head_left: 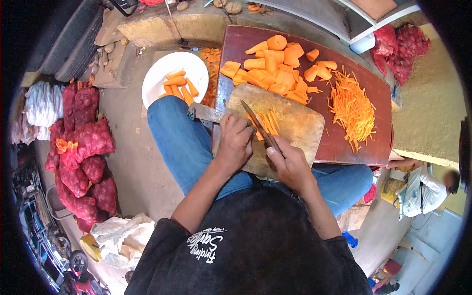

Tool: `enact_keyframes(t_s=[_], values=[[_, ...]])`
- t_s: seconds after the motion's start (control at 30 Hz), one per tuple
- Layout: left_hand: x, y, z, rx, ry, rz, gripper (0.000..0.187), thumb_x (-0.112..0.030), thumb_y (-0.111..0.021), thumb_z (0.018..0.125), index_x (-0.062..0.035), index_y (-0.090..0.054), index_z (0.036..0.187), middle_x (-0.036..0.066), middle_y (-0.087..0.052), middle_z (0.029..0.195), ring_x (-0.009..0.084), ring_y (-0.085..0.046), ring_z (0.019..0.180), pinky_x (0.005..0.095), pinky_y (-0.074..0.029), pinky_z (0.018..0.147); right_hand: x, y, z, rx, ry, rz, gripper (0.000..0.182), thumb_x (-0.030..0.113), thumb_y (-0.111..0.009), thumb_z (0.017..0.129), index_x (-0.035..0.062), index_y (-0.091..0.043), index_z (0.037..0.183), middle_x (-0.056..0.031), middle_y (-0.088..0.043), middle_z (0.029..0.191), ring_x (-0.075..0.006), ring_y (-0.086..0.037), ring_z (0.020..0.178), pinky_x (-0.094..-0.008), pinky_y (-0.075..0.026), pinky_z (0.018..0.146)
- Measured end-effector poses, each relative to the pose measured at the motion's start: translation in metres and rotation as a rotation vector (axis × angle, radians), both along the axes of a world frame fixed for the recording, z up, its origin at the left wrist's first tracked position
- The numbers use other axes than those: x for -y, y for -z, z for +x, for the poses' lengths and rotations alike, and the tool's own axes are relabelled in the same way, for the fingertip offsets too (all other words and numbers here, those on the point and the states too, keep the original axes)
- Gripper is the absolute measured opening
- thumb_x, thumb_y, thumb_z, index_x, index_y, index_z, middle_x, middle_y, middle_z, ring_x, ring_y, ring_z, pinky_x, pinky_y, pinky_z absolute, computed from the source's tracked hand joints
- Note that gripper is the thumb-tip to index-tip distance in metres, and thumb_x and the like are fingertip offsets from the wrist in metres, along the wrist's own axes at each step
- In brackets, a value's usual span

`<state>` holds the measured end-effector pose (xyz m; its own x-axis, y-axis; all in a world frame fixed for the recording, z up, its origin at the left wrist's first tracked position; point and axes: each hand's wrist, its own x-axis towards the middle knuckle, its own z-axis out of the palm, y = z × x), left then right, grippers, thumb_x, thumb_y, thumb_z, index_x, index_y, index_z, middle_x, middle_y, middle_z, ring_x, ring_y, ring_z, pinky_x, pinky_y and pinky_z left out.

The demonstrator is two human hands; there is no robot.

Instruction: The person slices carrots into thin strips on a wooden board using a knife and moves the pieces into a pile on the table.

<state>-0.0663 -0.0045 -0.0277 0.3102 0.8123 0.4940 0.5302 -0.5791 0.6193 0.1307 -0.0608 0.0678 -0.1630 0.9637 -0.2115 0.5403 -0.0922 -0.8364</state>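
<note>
My right hand [291,166] grips a knife [256,119] by its handle, the blade slanting up and left across the cutting board [300,118]. Left of the blade, my left hand [235,140] is curled closed on a carrot piece, mostly hidden by the fingers and knife. Carrot sticks [269,121] lie on the board beside the blade. A wide metal blade [206,113] pokes out past the board's left edge, near my left knuckles. Large peeled carrot chunks [275,69] are heaped behind the board, and a pile of thin carrot strips [351,108] lies to its right.
The board rests on a red-brown table [371,147] over my knees. A white basin [199,69] with carrot pieces stands at the left, peelings [211,66] beside it. Red mesh sacks [88,142] line the floor further left. Another person [425,191] is at the right.
</note>
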Motion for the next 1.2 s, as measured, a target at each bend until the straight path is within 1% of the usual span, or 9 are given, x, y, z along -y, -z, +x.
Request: enact_keyframes(t_s=[0.07, 0.17, 0.27, 0.47, 0.67, 0.77, 0.87, 0.93, 1.2], values=[[0.004, 0.000, -0.002, 0.011, 0.003, -0.024, 0.026, 0.006, -0.076, 0.077, -0.0003, -0.076, 0.101, 0.013, -0.064, 0.100, 0.0358, -0.064, 0.106, 0.0602, -0.040, 0.120, 0.009, -0.004, 0.001, -0.045, 0.043, -0.044, 0.033, 0.019, -0.065, 0.110, 0.0040, -0.062, 0.139, -0.0342, -0.073, 0.108, -0.0567, -0.070, 0.106, -0.0586, -0.056, 0.087], [0.005, -0.001, -0.001, 0.003, -0.004, -0.037, 0.025, 0.005, -0.077, 0.077, -0.0009, -0.077, 0.102, 0.013, -0.065, 0.100, 0.0356, -0.064, 0.106, 0.0603, -0.039, 0.120, 0.015, -0.012, 0.002, 0.035, 0.028, -0.104, 0.032, 0.018, -0.065, 0.110, 0.0047, -0.063, 0.139, -0.0334, -0.073, 0.109, -0.0565, -0.070, 0.106, -0.0582, -0.057, 0.088], [0.003, -0.005, -0.001, -0.010, -0.002, -0.042, 0.025, 0.005, -0.077, 0.077, -0.0006, -0.077, 0.102, 0.013, -0.065, 0.100, 0.0357, -0.064, 0.106, 0.0601, -0.039, 0.120, 0.015, 0.003, 0.002, 0.080, 0.009, -0.107, 0.033, 0.017, -0.065, 0.109, 0.0055, -0.063, 0.140, -0.0328, -0.074, 0.109, -0.0561, -0.071, 0.107, -0.0563, -0.057, 0.088], [0.005, -0.001, 0.000, 0.029, -0.012, -0.031, 0.024, 0.005, -0.077, 0.077, -0.0005, -0.077, 0.101, 0.013, -0.064, 0.100, 0.0354, -0.064, 0.108, 0.0599, -0.039, 0.120, 0.015, 0.001, 0.003, -0.040, 0.033, 0.012, 0.034, 0.018, -0.067, 0.109, 0.0063, -0.062, 0.140, -0.0334, -0.074, 0.106, -0.0562, -0.071, 0.104, -0.0581, -0.057, 0.085], [0.004, -0.001, 0.000, 0.000, -0.004, -0.032, 0.024, 0.006, -0.077, 0.077, -0.0002, -0.076, 0.099, 0.013, -0.064, 0.099, 0.0358, -0.063, 0.106, 0.0606, -0.039, 0.120, 0.017, -0.006, 0.004, 0.085, 0.011, -0.124, 0.033, 0.018, -0.066, 0.110, 0.0038, -0.062, 0.139, -0.0323, -0.073, 0.106, -0.0531, -0.072, 0.103, -0.0551, -0.057, 0.086], [0.003, -0.002, -0.001, -0.018, 0.002, -0.026, 0.024, 0.006, -0.077, 0.076, -0.0004, -0.076, 0.099, 0.013, -0.063, 0.098, 0.0356, -0.063, 0.105, 0.0606, -0.039, 0.121, 0.006, 0.003, 0.002, 0.072, -0.030, -0.033, 0.033, 0.017, -0.067, 0.109, 0.0022, -0.062, 0.139, -0.0320, -0.073, 0.105, -0.0525, -0.073, 0.101, -0.0532, -0.057, 0.085], [0.002, -0.001, -0.001, 0.011, 0.006, -0.024, 0.024, 0.006, -0.077, 0.076, -0.0008, -0.077, 0.099, 0.013, -0.063, 0.098, 0.0354, -0.063, 0.104, 0.0603, -0.039, 0.121, 0.005, 0.001, 0.002, -0.056, 0.024, -0.045, 0.033, 0.016, -0.067, 0.110, 0.0018, -0.062, 0.139, -0.0321, -0.073, 0.102, -0.0540, -0.072, 0.099, -0.0536, -0.057, 0.083], [0.004, -0.003, -0.002, 0.010, -0.004, -0.037, 0.023, 0.006, -0.077, 0.077, -0.0011, -0.077, 0.099, 0.012, -0.063, 0.098, 0.0353, -0.063, 0.104, 0.0605, -0.039, 0.121, 0.009, -0.004, 0.002, -0.067, 0.009, -0.006, 0.033, 0.016, -0.066, 0.110, 0.0020, -0.063, 0.139, -0.0322, -0.073, 0.101, -0.0550, -0.072, 0.098, -0.0537, -0.057, 0.082], [0.004, -0.001, -0.002, 0.002, -0.007, -0.037, 0.022, 0.006, -0.076, 0.077, -0.0008, -0.078, 0.098, 0.012, -0.066, 0.100, 0.0342, -0.065, 0.106, 0.0616, -0.038, 0.121, 0.013, -0.008, -0.003, 0.029, -0.005, -0.043, 0.032, 0.017, -0.064, 0.110, 0.0032, -0.063, 0.139, -0.0331, -0.073, 0.101, -0.0565, -0.071, 0.099, -0.0572, -0.056, 0.083]])
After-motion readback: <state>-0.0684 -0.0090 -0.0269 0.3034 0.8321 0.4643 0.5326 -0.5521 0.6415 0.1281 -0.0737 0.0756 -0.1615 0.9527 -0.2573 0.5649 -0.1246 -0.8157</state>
